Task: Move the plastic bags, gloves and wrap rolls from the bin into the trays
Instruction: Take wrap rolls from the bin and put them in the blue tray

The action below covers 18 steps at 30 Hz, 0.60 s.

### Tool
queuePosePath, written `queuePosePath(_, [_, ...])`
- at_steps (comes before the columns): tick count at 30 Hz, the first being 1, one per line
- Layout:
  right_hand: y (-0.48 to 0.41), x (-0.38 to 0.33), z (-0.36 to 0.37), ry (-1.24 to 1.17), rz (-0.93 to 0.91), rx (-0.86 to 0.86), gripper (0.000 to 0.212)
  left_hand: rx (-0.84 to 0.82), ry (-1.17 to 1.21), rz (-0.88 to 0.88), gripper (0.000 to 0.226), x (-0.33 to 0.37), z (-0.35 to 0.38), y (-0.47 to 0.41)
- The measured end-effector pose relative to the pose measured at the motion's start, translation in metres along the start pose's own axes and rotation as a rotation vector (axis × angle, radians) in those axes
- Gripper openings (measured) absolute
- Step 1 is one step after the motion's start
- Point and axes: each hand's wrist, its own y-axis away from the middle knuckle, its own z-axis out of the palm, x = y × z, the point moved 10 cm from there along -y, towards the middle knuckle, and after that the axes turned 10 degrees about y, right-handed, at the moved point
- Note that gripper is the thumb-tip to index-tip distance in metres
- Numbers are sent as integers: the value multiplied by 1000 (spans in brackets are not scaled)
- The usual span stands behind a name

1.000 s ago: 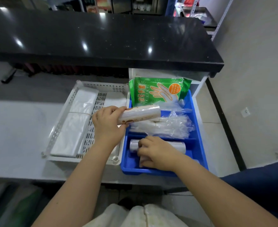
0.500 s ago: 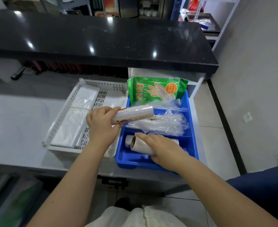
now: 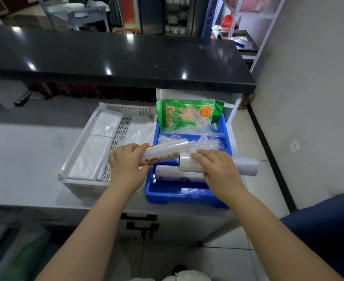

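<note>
Two rolls in the hands above the blue bin [image 3: 183,196]: left hand [image 3: 126,167] grips printed roll [image 3: 167,153], right hand [image 3: 219,171] grips clear roll [image 3: 246,166]. Best carried level to white tray [image 3: 82,183] at 9 o'clock, laid parallel.

— Where are the wrap rolls?
— Two are held above the blue bin [image 3: 187,196]. The left hand [image 3: 126,165] grips a printed roll [image 3: 167,152] and the right hand [image 3: 219,169] grips a clear roll [image 3: 246,166], both lying crosswise with their ends just beside each other. A third roll [image 3: 177,174] lies flat in the near compartment.
— Gloves and bags?
— The green glove pack [image 3: 187,115] leans at the bin's far end, with crumpled clear bags [image 3: 207,141] in front of it. Folded white bags [image 3: 98,157] lie flat in the white slotted tray [image 3: 80,151] alongside.
</note>
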Motion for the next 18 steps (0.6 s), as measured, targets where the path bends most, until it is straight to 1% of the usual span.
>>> queuePosePath(5, [18, 39, -36, -10, 244, 23, 60, -133, 42, 58, 59, 22, 18, 0])
queuePosePath(9, [25, 48, -51, 33, 325, 26, 62, -221, 28, 157, 59, 45, 39, 12])
queuePosePath(12, [30, 45, -51, 20, 365, 0, 63, -344, 17, 247, 60, 70, 65, 27])
queuePosePath(14, [32, 40, -47, 11, 366, -20, 65, -431, -1, 266, 61, 80, 83, 35])
queuePosePath(16, [34, 34, -43, 9, 341, -24, 65, -465, 0, 239, 62, 77, 93, 39])
queuePosePath(18, [34, 32, -37, -1, 307, -35, 66, -465, 8, 222, 62, 72, 96, 38])
